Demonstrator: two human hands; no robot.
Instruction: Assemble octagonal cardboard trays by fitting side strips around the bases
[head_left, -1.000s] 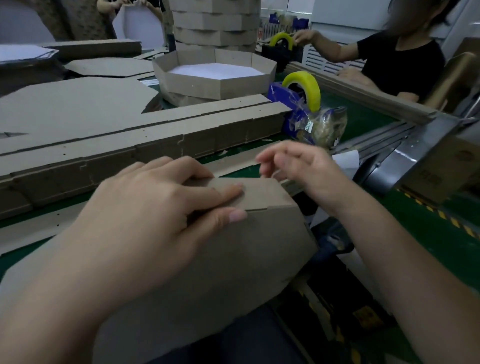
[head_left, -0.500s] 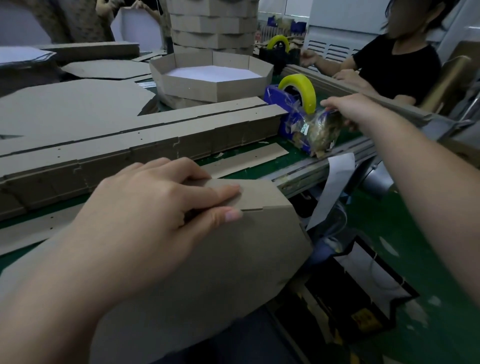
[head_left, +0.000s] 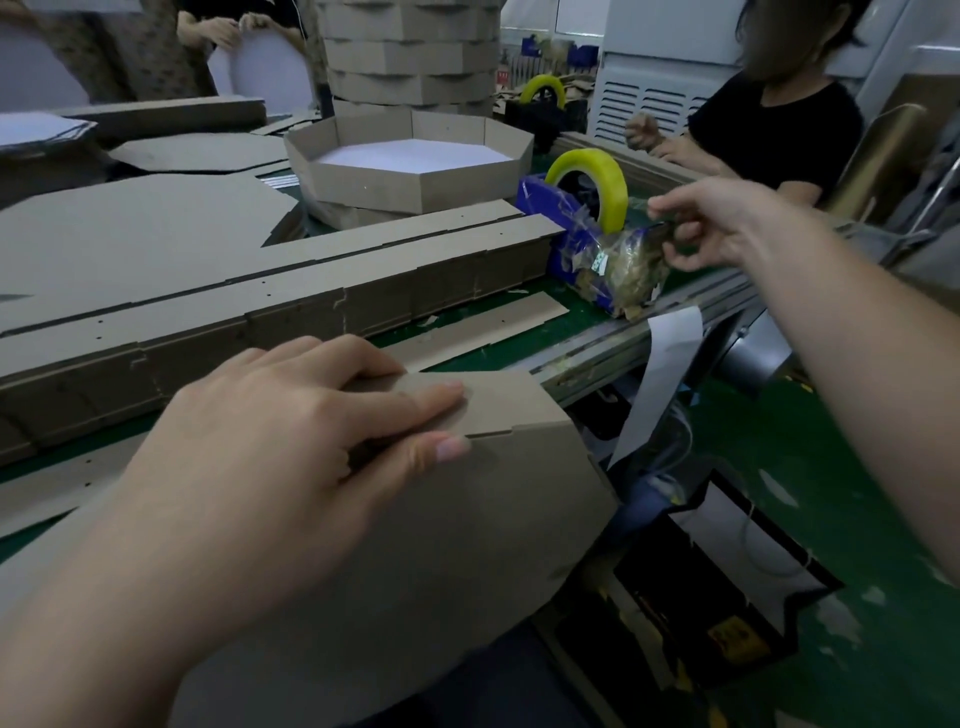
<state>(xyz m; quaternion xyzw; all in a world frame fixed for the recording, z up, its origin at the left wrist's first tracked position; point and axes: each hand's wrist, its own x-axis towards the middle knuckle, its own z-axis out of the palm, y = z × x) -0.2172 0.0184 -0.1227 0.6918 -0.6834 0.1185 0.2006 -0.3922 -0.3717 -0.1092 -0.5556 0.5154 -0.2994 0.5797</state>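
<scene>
Holding the tray (head_left: 467, 545) tilted against the counter (head_left: 582, 306) edge, your left hand (head_left: 291, 441) pinches the side strip (head_left: 498, 400) joint onto the base, fingers on top and thumb on the base face. The strip looks wrapped round, so I judge only taping that seam is left. A finished tray (head_left: 410, 171) sits farther back. Your right hand (head_left: 711, 228), beside the left a second ago, now pinches the tape (head_left: 613, 192) at the dispenser (head_left: 540, 192).

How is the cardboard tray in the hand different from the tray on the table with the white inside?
The held tray is tipped on its side, showing only brown outside; the table tray lies flat, open side up, showing white inside. The left hand grips the held tray's edge; nobody touches the table tray. Both are brown cardboard with angled sides.
</scene>
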